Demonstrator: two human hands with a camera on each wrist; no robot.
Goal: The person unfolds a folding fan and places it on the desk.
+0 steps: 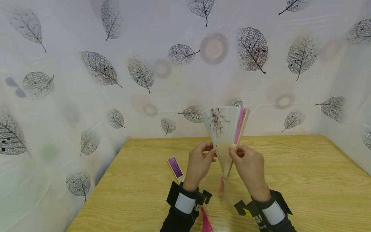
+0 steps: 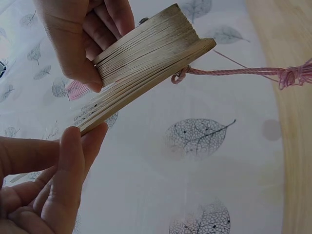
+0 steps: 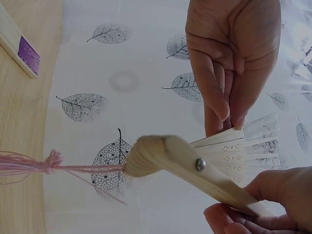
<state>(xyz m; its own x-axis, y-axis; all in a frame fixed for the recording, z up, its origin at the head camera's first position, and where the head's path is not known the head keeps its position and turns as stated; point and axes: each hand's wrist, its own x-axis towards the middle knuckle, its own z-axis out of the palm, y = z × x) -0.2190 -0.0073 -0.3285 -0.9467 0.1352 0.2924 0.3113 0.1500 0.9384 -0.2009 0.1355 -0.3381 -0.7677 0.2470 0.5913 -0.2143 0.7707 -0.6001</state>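
Observation:
A folding fan (image 1: 221, 127), partly spread and pale with dark print and a pink strip at its right side, is held up above the table between both hands. My left hand (image 1: 200, 164) pinches its left edge between thumb and fingers. On the other side, my right hand (image 1: 249, 166) grips the right outer rib. Bare wooden ribs (image 2: 146, 53) narrow to the pivot, where a metal rivet (image 3: 200, 164) shows in the right wrist view. From that end hangs a pink tassel (image 1: 222, 187) on a cord.
Another fan (image 1: 175, 167), folded and with a purple panel, lies on the wooden table (image 1: 139, 193), partly hidden by the left wrist. A bright pink tassel (image 1: 206, 220) lies near the left forearm. Behind the table hangs a leaf-printed sheet (image 1: 159, 25).

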